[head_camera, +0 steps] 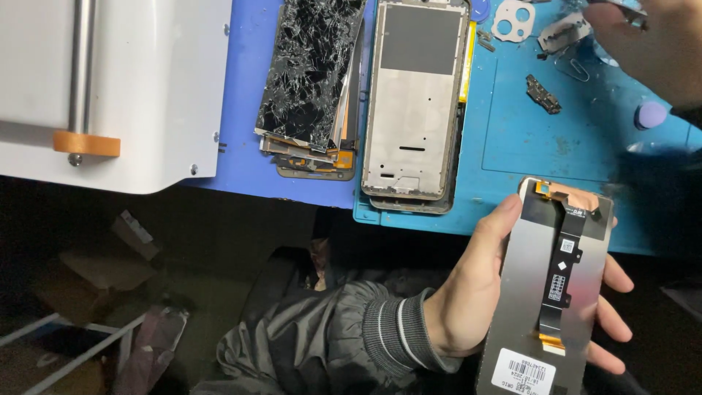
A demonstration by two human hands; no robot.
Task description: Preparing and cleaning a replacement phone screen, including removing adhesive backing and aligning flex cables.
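Replacement screen panel (545,292) back side up, clamped in left hand (468,292) off the surface (556,139) edge. Right hand (651,44) over loose parts, grip unclear. Bare frame (413,102) stripped, beside shattered screen (311,69); panel not fitted.

The right hand (643,44) and its metal piece (621,9) are cut off.

Dark jacket sleeve (322,333), striped ribbed cuff (395,329)
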